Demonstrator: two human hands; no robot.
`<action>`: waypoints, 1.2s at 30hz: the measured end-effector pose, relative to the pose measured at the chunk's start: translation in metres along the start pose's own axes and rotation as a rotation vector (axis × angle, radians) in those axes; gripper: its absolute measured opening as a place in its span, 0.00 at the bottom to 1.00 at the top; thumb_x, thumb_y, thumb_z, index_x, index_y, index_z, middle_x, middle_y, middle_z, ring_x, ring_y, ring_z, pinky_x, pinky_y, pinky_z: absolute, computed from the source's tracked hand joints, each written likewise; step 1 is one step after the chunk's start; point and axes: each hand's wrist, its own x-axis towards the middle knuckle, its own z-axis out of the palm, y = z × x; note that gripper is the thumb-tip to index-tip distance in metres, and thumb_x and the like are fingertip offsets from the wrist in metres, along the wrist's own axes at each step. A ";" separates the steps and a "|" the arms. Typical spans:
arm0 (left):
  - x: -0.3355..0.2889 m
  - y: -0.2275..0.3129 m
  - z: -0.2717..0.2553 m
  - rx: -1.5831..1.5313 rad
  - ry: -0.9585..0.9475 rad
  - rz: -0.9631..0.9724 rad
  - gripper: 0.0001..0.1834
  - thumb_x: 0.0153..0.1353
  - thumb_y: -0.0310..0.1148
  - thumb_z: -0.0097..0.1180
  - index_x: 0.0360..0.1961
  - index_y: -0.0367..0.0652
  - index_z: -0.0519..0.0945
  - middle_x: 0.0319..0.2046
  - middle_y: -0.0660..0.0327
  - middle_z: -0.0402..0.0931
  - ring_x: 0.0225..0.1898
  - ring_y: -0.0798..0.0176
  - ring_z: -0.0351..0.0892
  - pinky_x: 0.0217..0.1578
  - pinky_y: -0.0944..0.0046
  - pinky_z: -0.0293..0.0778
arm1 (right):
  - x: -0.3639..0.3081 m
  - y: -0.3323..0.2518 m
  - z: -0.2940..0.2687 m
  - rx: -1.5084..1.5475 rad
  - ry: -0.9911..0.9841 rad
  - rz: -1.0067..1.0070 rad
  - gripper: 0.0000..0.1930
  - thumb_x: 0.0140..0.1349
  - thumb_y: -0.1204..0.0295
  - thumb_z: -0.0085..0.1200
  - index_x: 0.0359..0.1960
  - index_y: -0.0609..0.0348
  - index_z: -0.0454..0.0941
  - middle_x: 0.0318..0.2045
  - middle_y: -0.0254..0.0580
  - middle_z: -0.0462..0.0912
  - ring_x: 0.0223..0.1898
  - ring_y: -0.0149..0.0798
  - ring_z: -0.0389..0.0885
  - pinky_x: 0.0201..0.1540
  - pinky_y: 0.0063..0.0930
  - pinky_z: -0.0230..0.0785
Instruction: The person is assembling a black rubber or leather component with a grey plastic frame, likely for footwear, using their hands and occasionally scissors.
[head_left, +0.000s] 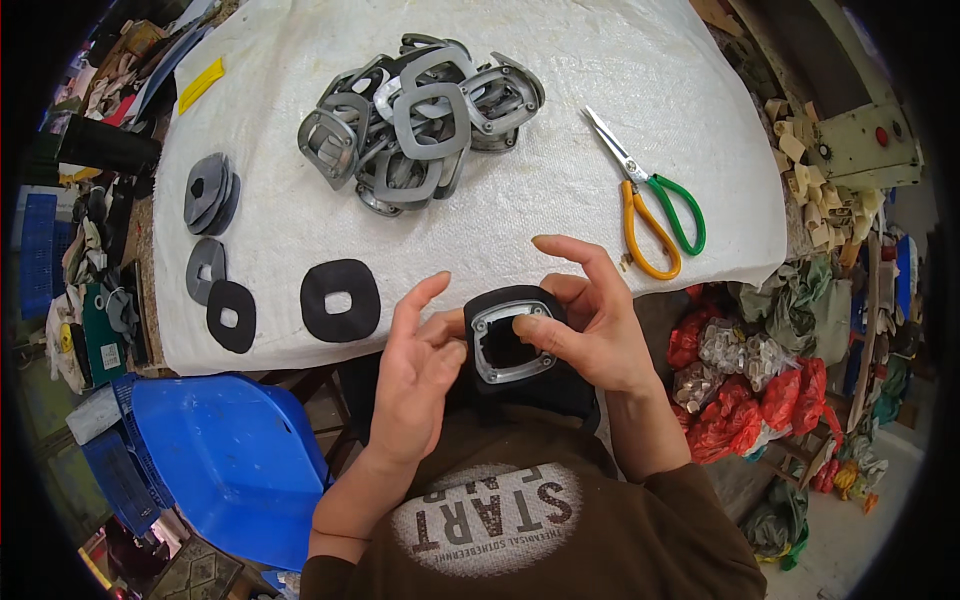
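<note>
Near the table's front edge, a rounded-square grey metal frame (480, 352) lies against a black pad (500, 296) whose border shows around it. My right hand (600, 335) grips both, its thumb at the frame's opening and its index finger raised. At the left edge, my left hand (415, 375) pinches the pad's side with its index finger pointing up; part of that grip is hidden. Left of my hands, a black pad with a square hole (318, 300) lies flat, and a smaller black pad (222, 335) is farther left.
A heap of grey metal frames (432, 120) occupies the back of the white-covered table (560, 190). Scissors (632, 175) with orange and green handles lie right. Grey pads (208, 195) are stacked left, near a yellow strip (201, 86). A blue tub (220, 440) stands below left, red bags (735, 410) right.
</note>
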 end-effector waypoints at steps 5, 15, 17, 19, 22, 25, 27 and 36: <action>-0.006 -0.009 -0.004 0.364 0.043 0.009 0.25 0.54 0.26 0.56 0.51 0.34 0.60 0.35 0.59 0.71 0.36 0.71 0.71 0.38 0.73 0.68 | -0.004 0.005 0.001 -0.068 0.016 -0.023 0.30 0.51 0.83 0.56 0.56 0.59 0.58 0.25 0.34 0.73 0.28 0.22 0.73 0.29 0.15 0.65; -0.011 -0.016 -0.009 0.561 0.189 0.154 0.07 0.60 0.26 0.50 0.34 0.31 0.74 0.23 0.60 0.74 0.21 0.72 0.72 0.22 0.72 0.73 | -0.005 0.008 0.002 -0.086 0.066 -0.062 0.29 0.51 0.83 0.55 0.55 0.60 0.59 0.24 0.33 0.73 0.27 0.22 0.71 0.28 0.14 0.63; -0.011 -0.016 -0.013 0.625 0.189 0.203 0.07 0.61 0.26 0.48 0.33 0.31 0.74 0.23 0.60 0.74 0.22 0.72 0.73 0.22 0.73 0.73 | -0.004 0.014 -0.008 -0.128 0.131 -0.080 0.28 0.51 0.83 0.55 0.55 0.61 0.59 0.25 0.34 0.73 0.27 0.22 0.72 0.27 0.14 0.63; -0.009 -0.013 -0.021 0.374 0.272 0.245 0.09 0.63 0.28 0.45 0.31 0.32 0.73 0.22 0.59 0.75 0.21 0.69 0.75 0.23 0.71 0.73 | 0.000 0.005 -0.014 0.017 0.234 -0.081 0.29 0.48 0.84 0.55 0.54 0.61 0.59 0.25 0.40 0.76 0.24 0.26 0.73 0.25 0.17 0.65; -0.003 -0.016 -0.024 0.362 0.275 0.205 0.11 0.64 0.29 0.41 0.30 0.33 0.73 0.23 0.57 0.75 0.23 0.67 0.76 0.23 0.70 0.74 | -0.004 0.004 -0.022 -0.047 0.152 -0.080 0.27 0.51 0.83 0.54 0.54 0.62 0.59 0.28 0.39 0.77 0.28 0.24 0.74 0.28 0.15 0.66; 0.000 -0.017 -0.013 0.637 0.214 0.293 0.05 0.59 0.25 0.48 0.33 0.33 0.73 0.25 0.58 0.74 0.23 0.71 0.74 0.21 0.72 0.71 | -0.005 0.006 -0.009 -0.142 0.172 -0.115 0.27 0.51 0.82 0.55 0.54 0.61 0.60 0.26 0.37 0.76 0.27 0.23 0.73 0.28 0.15 0.65; 0.003 -0.018 -0.006 0.952 0.150 0.415 0.09 0.50 0.20 0.55 0.34 0.34 0.74 0.22 0.59 0.72 0.19 0.73 0.71 0.18 0.73 0.66 | -0.008 0.006 -0.009 -0.206 0.163 -0.104 0.27 0.50 0.82 0.56 0.53 0.62 0.61 0.25 0.36 0.76 0.26 0.23 0.72 0.27 0.15 0.64; 0.007 -0.019 -0.003 1.210 0.141 0.594 0.02 0.50 0.18 0.55 0.25 0.35 0.75 0.15 0.57 0.69 0.14 0.67 0.70 0.15 0.69 0.64 | -0.008 0.014 -0.007 -0.331 0.105 -0.204 0.24 0.51 0.81 0.55 0.51 0.62 0.63 0.25 0.36 0.77 0.26 0.22 0.73 0.28 0.16 0.66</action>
